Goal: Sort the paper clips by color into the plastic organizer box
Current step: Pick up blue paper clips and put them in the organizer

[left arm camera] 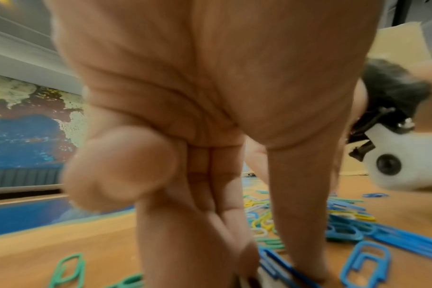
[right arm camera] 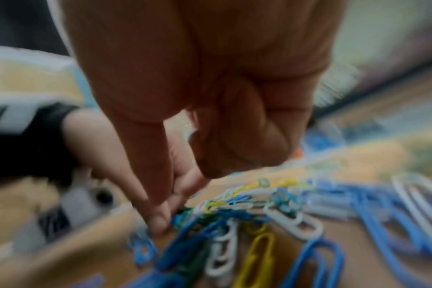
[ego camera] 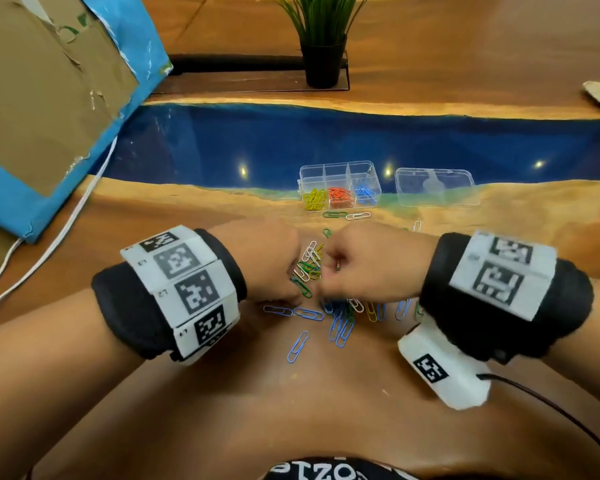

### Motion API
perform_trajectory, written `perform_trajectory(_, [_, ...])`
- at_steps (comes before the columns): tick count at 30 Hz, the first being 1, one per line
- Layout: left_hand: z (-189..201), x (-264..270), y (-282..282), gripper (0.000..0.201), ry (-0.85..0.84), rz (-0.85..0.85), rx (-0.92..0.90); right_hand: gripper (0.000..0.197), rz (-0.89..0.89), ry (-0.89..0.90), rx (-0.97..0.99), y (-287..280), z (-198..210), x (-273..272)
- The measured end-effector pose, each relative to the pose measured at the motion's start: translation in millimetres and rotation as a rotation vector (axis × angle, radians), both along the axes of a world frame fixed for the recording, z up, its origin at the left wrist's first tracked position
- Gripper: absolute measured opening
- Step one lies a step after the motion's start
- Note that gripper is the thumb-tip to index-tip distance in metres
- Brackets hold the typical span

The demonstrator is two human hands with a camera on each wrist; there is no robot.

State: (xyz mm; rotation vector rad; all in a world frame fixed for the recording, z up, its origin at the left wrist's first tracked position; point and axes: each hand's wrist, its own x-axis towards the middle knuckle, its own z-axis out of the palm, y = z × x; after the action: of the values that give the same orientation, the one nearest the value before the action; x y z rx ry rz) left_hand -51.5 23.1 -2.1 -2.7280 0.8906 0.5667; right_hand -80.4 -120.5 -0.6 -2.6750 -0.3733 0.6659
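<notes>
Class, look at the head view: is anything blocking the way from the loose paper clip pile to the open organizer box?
Nothing visible does. The organizer box stands open beyond the loose paper clip pile, its lid set aside. Only two stray clips lie flat before it.

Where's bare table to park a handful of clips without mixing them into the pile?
Bare wood lies left of the left hand, toward the white cable, and near the table edge below the loose blue clip. The blue strip behind the organizer is bare too. Crowded: the pile between and below the hands, and the gap before the organizer, where two clips lie.
</notes>
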Motion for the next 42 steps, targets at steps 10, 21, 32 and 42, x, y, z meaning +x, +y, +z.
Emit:
perform_trajectory(10, [9.7, -12.3, -10.3, 0.031, -0.025, 0.034, 0.017, 0.012, 0.096, -0.160, -0.192, 14.4, -3.3, -2.6])
perform_trajectory(21, [2.3, -15.3, -13.3, 0.033, -0.086, 0.074, 0.073, 0.025, -0.142, 0.127, 0.142, -1.6, 3.7, 4.5])
perform_trajectory(32, [4.0, -3.9, 20.1, 0.022, 0.240, 0.278, -0.485, 0.016, -0.326, 0.451, 0.555, 0.5, 5.4, 7.8])
perform_trajectory(42, [-4.7, -6.5, 45.3, 0.024, 0.658, 0.491, -0.874, 0.011, 0.240, -0.177, -0.197, 39.1, -2.9, -6.8])
